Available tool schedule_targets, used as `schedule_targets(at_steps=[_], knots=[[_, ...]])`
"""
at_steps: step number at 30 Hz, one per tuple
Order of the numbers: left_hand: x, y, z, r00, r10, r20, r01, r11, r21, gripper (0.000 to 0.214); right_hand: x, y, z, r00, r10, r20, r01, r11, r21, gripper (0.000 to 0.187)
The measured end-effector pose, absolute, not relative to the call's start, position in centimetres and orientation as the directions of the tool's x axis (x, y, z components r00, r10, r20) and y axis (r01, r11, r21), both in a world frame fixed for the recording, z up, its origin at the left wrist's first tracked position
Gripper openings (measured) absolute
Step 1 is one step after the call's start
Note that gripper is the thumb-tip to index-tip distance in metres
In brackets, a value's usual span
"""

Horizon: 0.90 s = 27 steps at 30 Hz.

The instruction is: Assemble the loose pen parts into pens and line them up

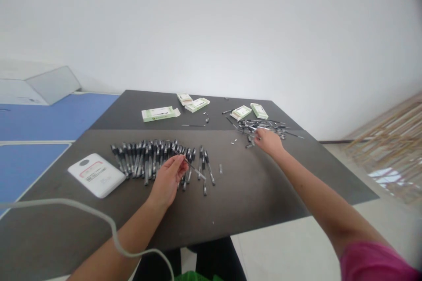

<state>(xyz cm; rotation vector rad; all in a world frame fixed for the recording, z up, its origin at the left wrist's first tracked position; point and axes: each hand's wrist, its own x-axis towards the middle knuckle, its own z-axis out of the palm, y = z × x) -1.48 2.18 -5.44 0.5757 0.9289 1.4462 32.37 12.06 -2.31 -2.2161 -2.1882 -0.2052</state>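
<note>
My left hand [169, 178] is closed in a pinch on a thin pen refill [197, 172], which slants down to the right. Beneath and behind that hand lies a long row of black-gripped pens [140, 158], side by side, with a few more pens [204, 169] just to its right. My right hand [267, 139] reaches to the far right, its fingers pinched together at the near edge of a loose pile of pen parts [277, 127]. Whatever sits between those fingertips is too small to make out.
Green and white boxes [160, 114] lie at the back, two more near the parts pile. A white flat device [96, 175] rests at left. A pale cable [82, 206] crosses the front left. A small clear piece [220, 168] lies mid-table.
</note>
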Motion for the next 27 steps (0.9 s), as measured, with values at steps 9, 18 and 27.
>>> schedule_targets(at_steps=[9,18,27], knots=[[-1.4,1.9,-5.4,-0.117,0.985,-0.126,-0.547,0.042,0.836,0.023,21.7,-3.7,-6.3,-0.313,0.946,0.088,0.595,0.267,-0.758,0.014],[-1.1,1.8,-5.2,-0.120,0.985,-0.121,-0.500,0.045,0.865,0.026,20.1,-5.0,-7.3,-0.279,0.956,0.095,0.573,0.245,-0.782,0.013],[-0.9,1.5,-5.0,-0.132,0.989,-0.060,-0.338,0.012,0.941,0.024,20.0,-5.1,-7.7,-0.252,0.962,0.107,0.595,0.241,-0.767,0.014]])
